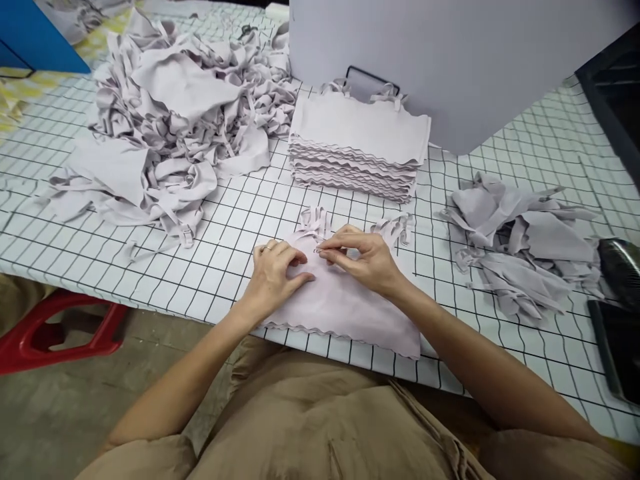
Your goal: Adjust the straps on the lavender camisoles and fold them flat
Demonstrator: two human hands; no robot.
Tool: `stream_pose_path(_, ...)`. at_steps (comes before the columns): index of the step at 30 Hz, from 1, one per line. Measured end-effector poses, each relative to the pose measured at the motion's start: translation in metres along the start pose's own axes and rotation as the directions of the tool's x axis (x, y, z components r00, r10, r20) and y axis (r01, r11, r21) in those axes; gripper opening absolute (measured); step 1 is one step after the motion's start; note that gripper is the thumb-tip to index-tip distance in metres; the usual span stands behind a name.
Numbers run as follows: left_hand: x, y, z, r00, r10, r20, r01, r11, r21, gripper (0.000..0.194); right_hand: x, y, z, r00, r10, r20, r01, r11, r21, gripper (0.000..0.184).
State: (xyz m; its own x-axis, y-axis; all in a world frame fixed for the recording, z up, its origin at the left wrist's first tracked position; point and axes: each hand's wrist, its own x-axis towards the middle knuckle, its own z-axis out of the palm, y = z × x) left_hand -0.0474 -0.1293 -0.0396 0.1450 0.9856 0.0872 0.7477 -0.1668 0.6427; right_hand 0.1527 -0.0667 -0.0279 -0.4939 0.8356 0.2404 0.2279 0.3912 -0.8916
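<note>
A pale lilac strappy top (345,307) lies flat at the table's front edge, its gathered straps (315,220) pointing away from me and its wavy hem toward me. My left hand (275,270) rests on its upper left part, fingers loosely curled and the thumb apart from them, with a ring on one finger. Close to the neckline, my right hand (363,257) pinches thumb and forefinger together beside a small dark mark (317,251) on the cloth. Whatever is between those fingertips is too small to make out.
A neat stack of similar tops (360,127) stands behind the work, against a large grey panel (425,60). Loose garments heap up at left (185,87), and a smaller pile (530,240) lies right. A dark phone-like object (615,347) and red stool (65,327) flank the table.
</note>
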Motion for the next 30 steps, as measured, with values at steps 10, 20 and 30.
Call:
stream_pose_path(10, 0.004, -0.006, 0.008, 0.999, -0.004, 0.039, 0.006, 0.998, -0.059, 0.009, -0.004, 0.013, 0.014, 0.987, -0.130, 0.097, 0.147, 0.969, -0.201, 0.009)
stream_pose_path(20, 0.005, -0.009, 0.011, 1.000, 0.006, 0.019, -0.004, 0.994, -0.107, 0.005, -0.001, 0.016, 0.013, 0.967, -0.142, 0.210, 0.198, 0.942, -0.273, 0.013)
stream_pose_path(30, 0.006, -0.009, 0.009, 0.998, -0.006, 0.055, 0.012, 0.995, -0.100, 0.005, 0.002, 0.015, 0.011, 0.961, -0.136, 0.240, 0.191, 0.956, -0.224, 0.013)
